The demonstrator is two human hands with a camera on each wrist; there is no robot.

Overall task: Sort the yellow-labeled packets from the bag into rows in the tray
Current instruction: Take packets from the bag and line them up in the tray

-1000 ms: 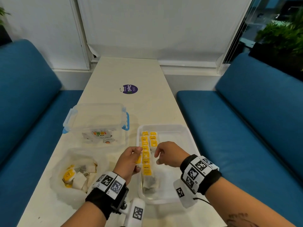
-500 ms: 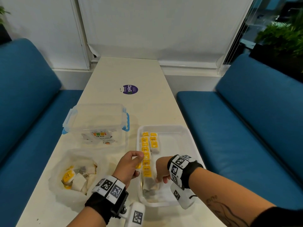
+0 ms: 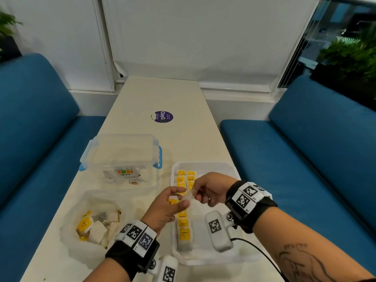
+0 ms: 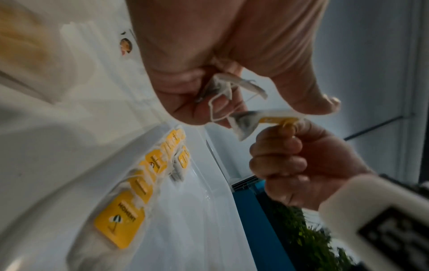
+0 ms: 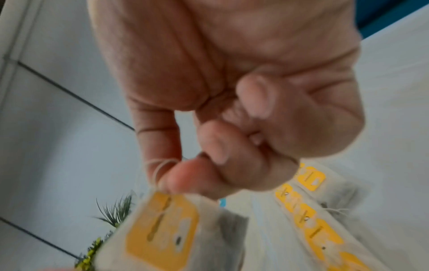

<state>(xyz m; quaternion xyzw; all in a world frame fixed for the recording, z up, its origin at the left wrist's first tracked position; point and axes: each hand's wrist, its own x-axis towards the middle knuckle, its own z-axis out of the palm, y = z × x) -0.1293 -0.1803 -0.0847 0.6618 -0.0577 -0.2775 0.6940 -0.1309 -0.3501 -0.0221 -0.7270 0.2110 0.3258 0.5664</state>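
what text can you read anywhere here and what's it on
"ClayGO" on the round purple sticker on the table.
"MOMENT" on the nearest yellow packet label in the tray.
"RELAX" on another yellow label in that row.
"...NE KIT" on the card in the clear box; its beginning and smaller lines are unreadable.
The other packet labels are too blurred, and the wristband squares are patterns, not text.

On the surface (image 3: 183,143), the tray (image 3: 203,166) lies near and right, with packets (image 3: 184,234) in two rows along its left side, the left row running farther toward the near end. Left of the tray sits the bag (image 3: 81,204) holding more packets. Beyond the bag stands a lidded box (image 3: 122,151). Both hands meet above the tray: the left hand (image 3: 165,208) and the right hand (image 3: 212,189).
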